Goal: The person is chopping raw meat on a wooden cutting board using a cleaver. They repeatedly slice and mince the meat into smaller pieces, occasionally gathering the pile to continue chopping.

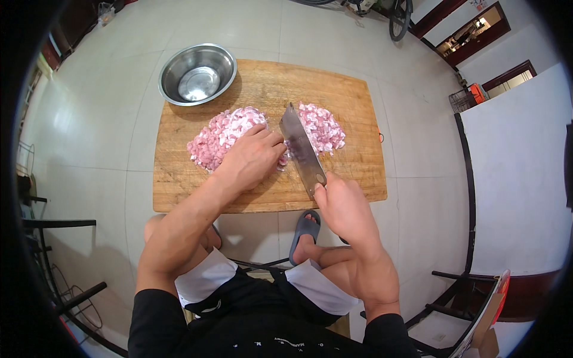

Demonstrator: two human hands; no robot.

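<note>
My right hand (346,206) is wrapped around the handle end of a cleaver (303,146), whose broad grey blade slants away from me over the cutting board. My left hand (255,154) is closed, fingers curled down on pieces of raw meat (282,164) just left of the blade; what lies under the palm is hidden. A large heap of diced pink-and-white meat (216,138) spreads beyond and left of that hand. On the blade's right side lies a smaller pile of diced meat (322,128). Everything rests on a thick wooden cutting board (352,173).
A shiny steel bowl (197,74) with nothing in it stands at the board's far left corner. Dark-framed furniture (59,224) is at the left, and a white-topped table (519,197) at the right. My slippered foot (305,232) shows below the near edge.
</note>
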